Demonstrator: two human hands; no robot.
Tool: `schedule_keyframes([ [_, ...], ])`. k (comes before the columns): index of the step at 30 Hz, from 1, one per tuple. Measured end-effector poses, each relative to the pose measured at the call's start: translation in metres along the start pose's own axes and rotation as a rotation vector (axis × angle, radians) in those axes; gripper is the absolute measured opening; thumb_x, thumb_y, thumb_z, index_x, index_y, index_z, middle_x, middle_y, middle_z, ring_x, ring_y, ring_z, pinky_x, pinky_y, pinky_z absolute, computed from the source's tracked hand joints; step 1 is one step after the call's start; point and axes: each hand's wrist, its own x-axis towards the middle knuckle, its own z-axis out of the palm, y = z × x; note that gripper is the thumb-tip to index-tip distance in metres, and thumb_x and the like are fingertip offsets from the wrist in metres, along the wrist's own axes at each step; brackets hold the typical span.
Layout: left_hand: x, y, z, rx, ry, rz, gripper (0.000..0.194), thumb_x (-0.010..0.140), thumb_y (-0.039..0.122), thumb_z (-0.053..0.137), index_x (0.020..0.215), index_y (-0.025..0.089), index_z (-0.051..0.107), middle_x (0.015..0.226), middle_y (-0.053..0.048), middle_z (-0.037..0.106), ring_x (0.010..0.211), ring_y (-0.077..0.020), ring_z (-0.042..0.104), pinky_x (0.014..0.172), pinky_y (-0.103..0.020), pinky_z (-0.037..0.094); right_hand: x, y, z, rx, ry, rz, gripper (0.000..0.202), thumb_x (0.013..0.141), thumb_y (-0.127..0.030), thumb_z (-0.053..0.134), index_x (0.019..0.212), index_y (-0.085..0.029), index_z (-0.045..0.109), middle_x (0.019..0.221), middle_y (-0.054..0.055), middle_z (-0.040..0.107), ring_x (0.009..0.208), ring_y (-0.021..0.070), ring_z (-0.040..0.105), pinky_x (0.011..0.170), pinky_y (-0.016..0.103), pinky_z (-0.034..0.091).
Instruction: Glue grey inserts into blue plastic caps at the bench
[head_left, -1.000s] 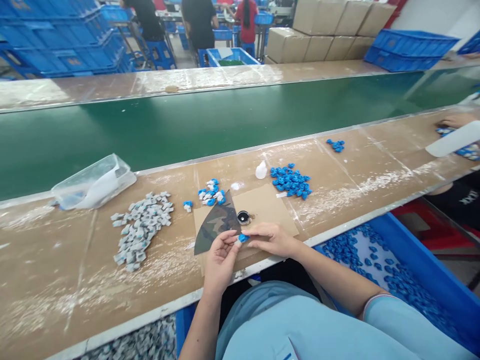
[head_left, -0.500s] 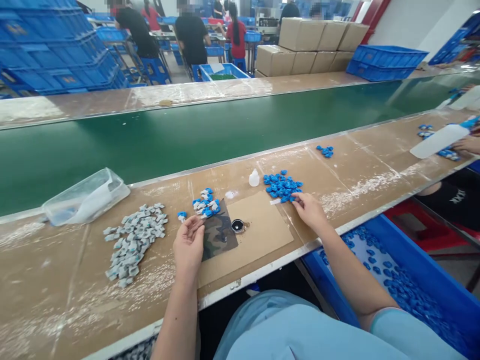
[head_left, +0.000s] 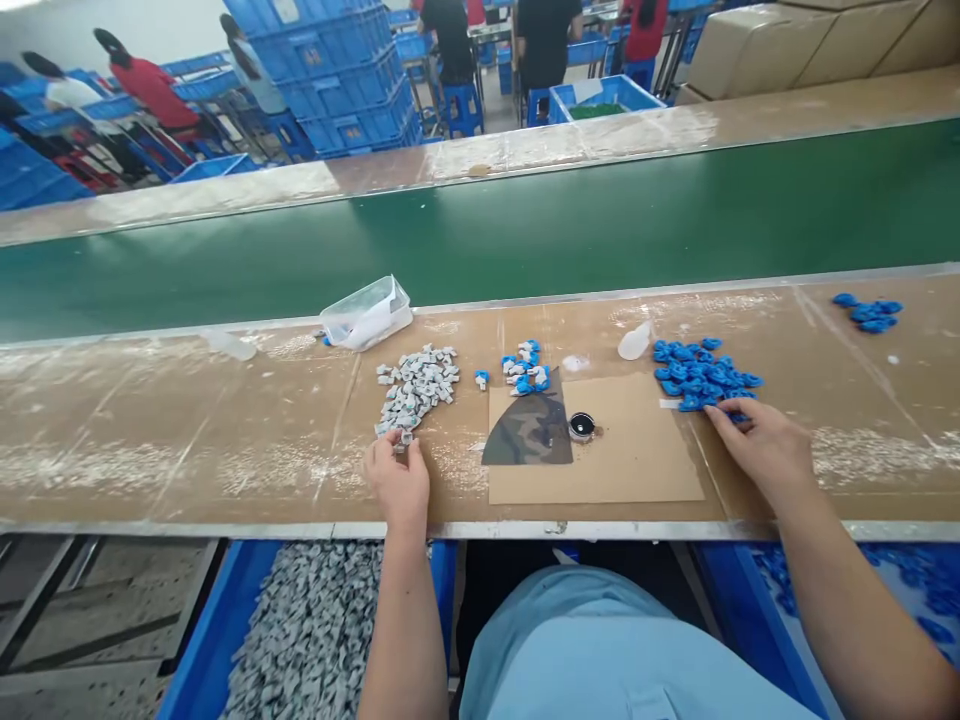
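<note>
My left hand [head_left: 397, 485] is at the near end of a pile of small grey plastic pieces [head_left: 420, 385], thumb and finger closed around one grey piece [head_left: 406, 437]. On the other side, my right hand [head_left: 765, 450] pinches a small blue plastic piece [head_left: 738, 417] at the near edge of a blue pile [head_left: 697, 370]. Between the hands lies a cardboard sheet [head_left: 637, 465]. It carries a dark camouflage-patterned sheet [head_left: 529, 430] and a small round pot of dark liquid [head_left: 582, 427]. Several joined blue-and-grey pieces [head_left: 525, 370] sit just behind the camouflage sheet.
A clear plastic tub [head_left: 367, 315] lies tilted near the green conveyor belt [head_left: 525, 240]. A small white bottle [head_left: 635, 342] stands by the blue pile. Below the table edge is a blue crate of grey pieces [head_left: 307, 630]; another blue crate [head_left: 757, 620] holds blue pieces.
The view has swung left. My left hand has moved from beside the camouflage sheet to the grey pile and closed on a piece. My right hand stays at the blue pile's near edge.
</note>
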Motion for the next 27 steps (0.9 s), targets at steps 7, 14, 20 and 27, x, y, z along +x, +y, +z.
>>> schedule_keyframes([
  [7, 0.009, -0.003, 0.001, 0.08, -0.165, 0.032, 0.012, 0.076, 0.022, 0.051, 0.085, 0.019, 0.06, 0.091, -0.012, 0.062, 0.095, -0.0298, 0.055, 0.094, -0.05, 0.035, 0.0, 0.006, 0.003, 0.184, -0.023, 0.061, 0.022, 0.068, -0.042, 0.064, 0.076, -0.022, 0.065, 0.071, 0.006, 0.065, 0.05, 0.0179, 0.056, 0.052, 0.035, 0.047],
  [14, 0.0, 0.005, -0.01, -0.018, 0.005, 0.067, 0.025, 0.079, 0.026, 0.048, 0.095, 0.016, 0.063, 0.09, -0.011, 0.056, 0.095, -0.0274, 0.054, 0.092, -0.045, 0.041, -0.013, -0.018, -0.005, 0.485, -0.136, 0.072, 0.028, 0.069, -0.045, 0.065, 0.08, -0.02, 0.065, 0.074, 0.005, 0.067, 0.064, 0.0176, 0.062, 0.062, 0.033, 0.053],
  [20, -0.016, 0.03, 0.0, -0.474, -0.158, -0.266, 0.034, 0.066, 0.033, 0.066, 0.095, 0.018, 0.057, 0.071, 0.001, 0.054, 0.065, -0.015, 0.055, 0.065, -0.029, 0.048, -0.027, -0.057, 0.006, 0.863, -0.41, -0.006, 0.024, 0.076, -0.041, 0.065, 0.086, -0.02, 0.063, 0.081, 0.003, 0.067, 0.073, 0.0146, 0.063, 0.069, 0.029, 0.054],
  [27, -0.054, 0.074, 0.019, -0.804, -0.644, -0.29, 0.032, 0.065, 0.039, 0.073, 0.088, 0.017, 0.067, 0.084, -0.004, 0.067, 0.077, -0.015, 0.065, 0.078, -0.029, 0.052, -0.035, -0.079, 0.018, 0.971, -0.502, -0.08, 0.027, 0.074, -0.035, 0.071, 0.095, -0.018, 0.068, 0.092, 0.006, 0.072, 0.084, 0.0168, 0.068, 0.079, 0.032, 0.056],
])
